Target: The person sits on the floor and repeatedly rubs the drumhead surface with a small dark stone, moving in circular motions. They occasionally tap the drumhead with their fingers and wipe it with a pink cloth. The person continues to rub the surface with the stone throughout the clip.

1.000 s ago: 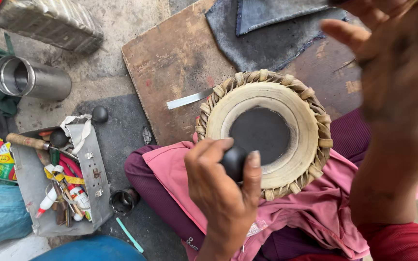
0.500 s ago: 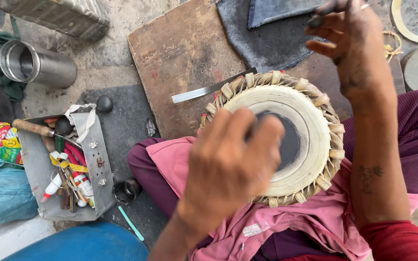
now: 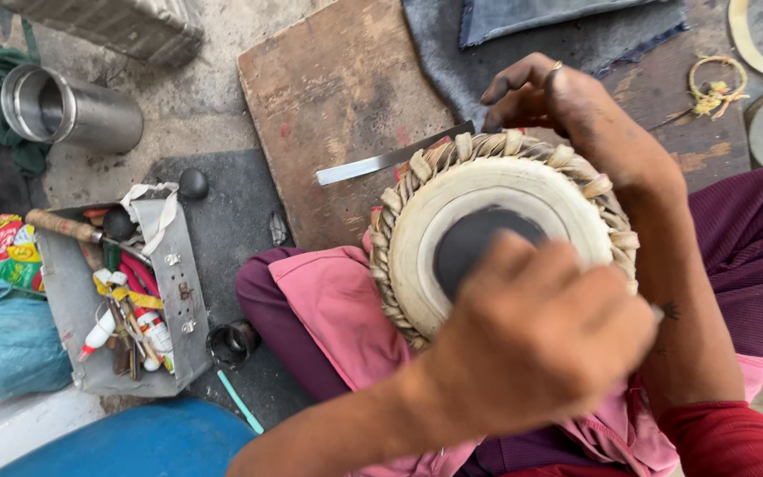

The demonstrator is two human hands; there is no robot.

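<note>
Head view shows you one drum (image 3: 496, 238) resting on the pink cloth (image 3: 328, 309) over your lap, its skin facing up at the camera, a black disc at the centre and a braided strap ring round the rim. Your left hand (image 3: 532, 344) lies over the near part of the skin, fingers curled together; what they press cannot be told, since the knuckles hide it. Your right hand (image 3: 567, 106) sits at the far rim, fingers bent close, fingertips (image 3: 509, 88) blackened and touching the braid. Just beyond those fingertips lies one flat metal blade (image 3: 390, 161), its long axis running left to right across the wooden board (image 3: 337, 88), the free end pointing left. Well left of your fingers stands one open grey metal box (image 3: 178, 300) holding a wooden-handled tool, tubes, yellow tape and small bottles, too jumbled to count. Farther left and beyond it, one steel cylinder (image 3: 72, 110) lies on its side, its open mouth turned left, with nothing visible inside.
</note>
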